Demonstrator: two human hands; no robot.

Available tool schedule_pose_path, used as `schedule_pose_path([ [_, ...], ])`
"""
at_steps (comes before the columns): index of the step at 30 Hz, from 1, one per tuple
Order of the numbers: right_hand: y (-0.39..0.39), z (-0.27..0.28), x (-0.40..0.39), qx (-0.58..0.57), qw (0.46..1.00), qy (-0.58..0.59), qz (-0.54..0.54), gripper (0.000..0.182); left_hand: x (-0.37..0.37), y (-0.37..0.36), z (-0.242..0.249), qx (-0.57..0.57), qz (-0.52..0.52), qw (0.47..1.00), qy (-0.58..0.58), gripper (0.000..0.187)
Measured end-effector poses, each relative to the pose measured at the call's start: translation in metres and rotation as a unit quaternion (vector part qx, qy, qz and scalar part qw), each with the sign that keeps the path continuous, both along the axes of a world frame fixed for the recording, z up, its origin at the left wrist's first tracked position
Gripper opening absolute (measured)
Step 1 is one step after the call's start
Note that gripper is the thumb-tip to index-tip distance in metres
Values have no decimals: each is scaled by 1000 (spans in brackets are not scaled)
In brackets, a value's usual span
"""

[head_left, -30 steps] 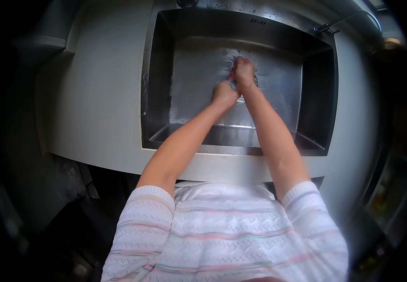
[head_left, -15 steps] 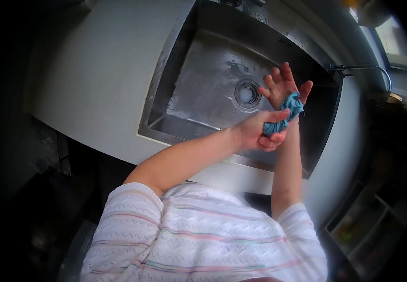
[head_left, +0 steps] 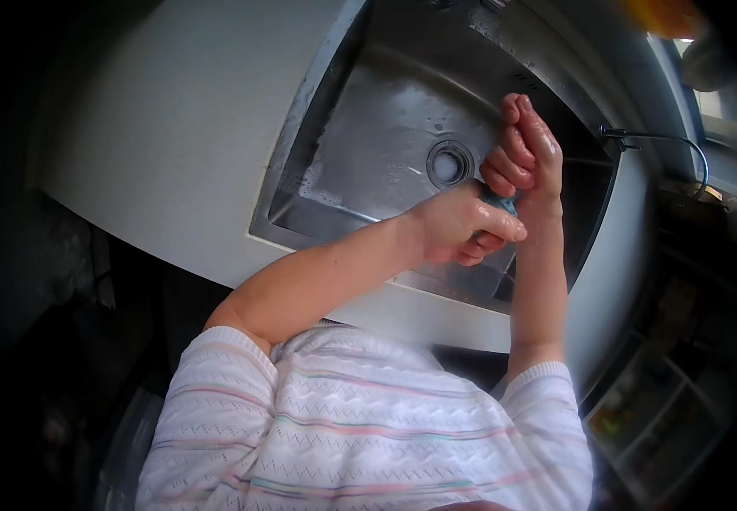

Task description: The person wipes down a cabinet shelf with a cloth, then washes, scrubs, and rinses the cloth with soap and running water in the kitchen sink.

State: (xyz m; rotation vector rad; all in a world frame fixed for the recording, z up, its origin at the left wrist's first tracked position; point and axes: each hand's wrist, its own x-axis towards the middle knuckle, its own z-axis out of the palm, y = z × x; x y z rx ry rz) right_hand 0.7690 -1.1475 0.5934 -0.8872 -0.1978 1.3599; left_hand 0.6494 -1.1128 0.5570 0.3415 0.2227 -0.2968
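Blue cloth (head_left: 503, 202) squeezed between both hands above the sink (head_left: 368, 145).
The cloth is almost wholly hidden, only a small blue bit seen between the fists, over the sink's near right part. Left hand (head_left: 462, 228) grip is pressed shut around it from the near side; right hand (head_left: 526, 153) grip is curled shut on it from the far side. Drain (head_left: 449, 163) is seen just left of the hands; white table (head_left: 189, 128) lies left of the sink, faucet (head_left: 658, 140) at far right.

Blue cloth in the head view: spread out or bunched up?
Bunched up. Only a small sliver of the blue cloth shows, squeezed between the closed left hand and right hand above the steel sink.
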Motion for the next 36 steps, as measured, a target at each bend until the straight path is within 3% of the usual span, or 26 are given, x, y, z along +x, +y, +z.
schedule_pose_path([
  [5, 14, -40, -10, -132, 984, -123, 2, 21, -1, 5, -37, 109, 47, 987, 110, 26],
  [9, 19, -70, -15, -176, 967, -180, -36, 22, 3, 4, -61, 190, 93, 963, 164, 23],
  [10, 20, -78, -13, -169, 964, -201, -42, 23, 3, 8, -70, 215, 71, 961, 159, 15],
  [13, 25, -97, -14, -173, 956, -227, -71, 24, 5, 17, -85, 314, 70, 930, 175, 19],
  [16, 33, -111, -16, -175, 949, -241, -101, 24, 9, 16, -99, 413, 147, 880, 183, 13],
  [19, 36, -128, -20, -173, 944, -254, -124, 25, 10, 19, -125, 481, 138, 844, 193, 15],
  [22, 39, -134, -26, -188, 939, -251, -143, 21, 6, 24, -125, 543, 90, 803, 228, 29],
  [31, 27, -155, -20, -193, 938, -223, -183, 22, 9, 12, -116, 660, 18, 695, 286, 33],
  [34, 15, -158, -12, -210, 935, -194, -209, 21, 13, -2, -121, 739, 57, 606, 287, 39],
  [36, 3, -160, -7, -224, 936, -192, -193, 27, 13, -5, -110, 780, -5, 556, 286, 47],
])
